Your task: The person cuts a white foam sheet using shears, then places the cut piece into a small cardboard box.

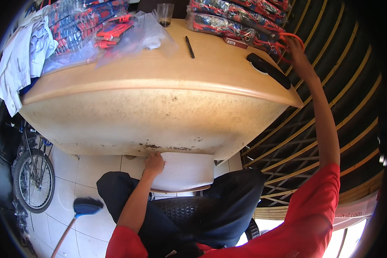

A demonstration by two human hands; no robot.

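My right arm [324, 112] reaches far out to the right edge of the table. My right hand [297, 53] is closed on scissors [289, 42] with orange-red handles, and their dark blades point left across the plastic-wrapped packs [232, 26]. Low in front of me, my left hand [154, 164] curls over the upper left corner of a white, foam-like sheet [187, 171]. A thin brown edge shows beneath the sheet, between my knees. Nearest to the scissors on the tabletop lie a long black object with a pale curved part [268, 71] and a small red box [235, 41].
On the wooden table [150, 73] are a black pen [189, 47], a glass with dark liquid [165, 15], clear plastic bags [146, 36] and more wrapped packs [90, 21]. White cloth [23, 60] hangs at left. A slatted gate [352, 86] stands right; a bicycle [34, 180] and broom [86, 206] are lower left.
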